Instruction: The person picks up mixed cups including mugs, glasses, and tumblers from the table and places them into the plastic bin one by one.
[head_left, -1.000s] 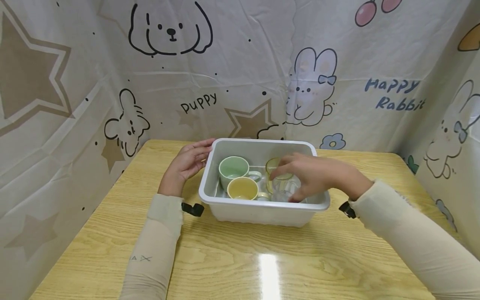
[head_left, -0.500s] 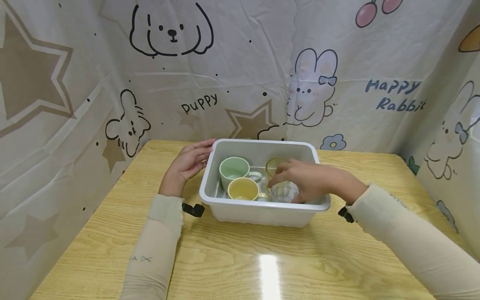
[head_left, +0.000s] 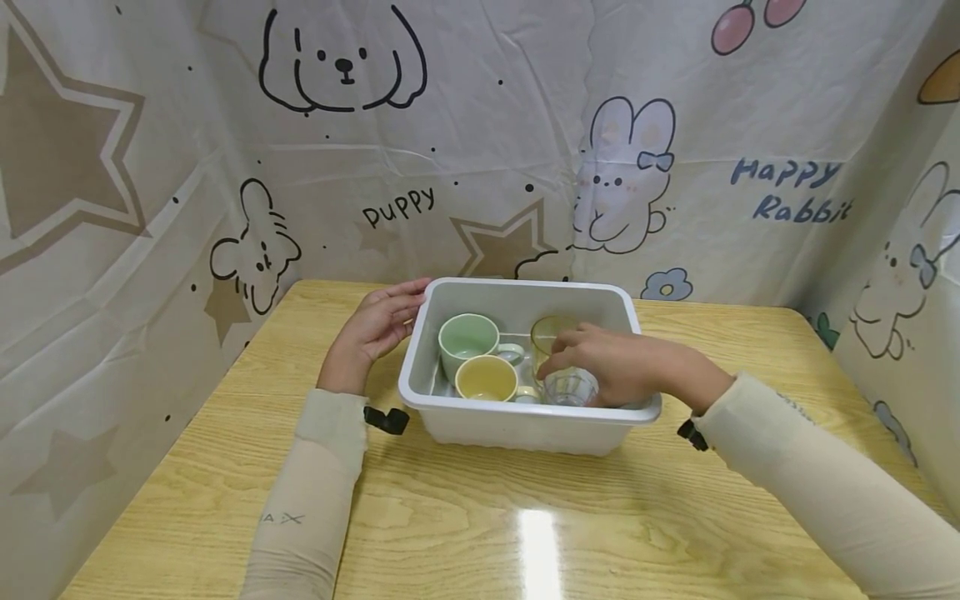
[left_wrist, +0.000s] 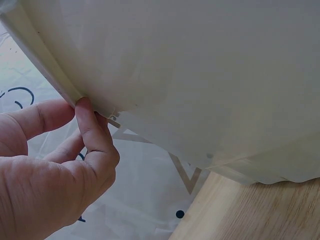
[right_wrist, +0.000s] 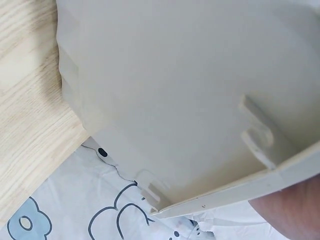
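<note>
A white plastic bin (head_left: 525, 429) sits on the table with cups inside. My left hand (head_left: 375, 325) is at its left rim. In the left wrist view the bent fingers (left_wrist: 97, 142) meet the rim's edge from below. Over the bin's right side, my right hand (head_left: 611, 362) reaches in and grips a clear glass (head_left: 567, 388), fingers on its far side; the thumb is mostly hidden. Behind that glass stands a yellowish glass (head_left: 550, 333). A green mug (head_left: 467, 337) and a yellow mug (head_left: 486, 379) occupy the left half. The right wrist view shows mainly the bin's outer wall (right_wrist: 170, 100).
The wooden table (head_left: 465, 517) extends around the bin. A printed cloth (head_left: 480, 142) hangs close behind the table and along both sides. Moulded clips (right_wrist: 262, 135) show under the bin's rim.
My right hand has lowered slightly and closed around the clear glass, which has tilted toward the near side. The left hand stays at the rim.
</note>
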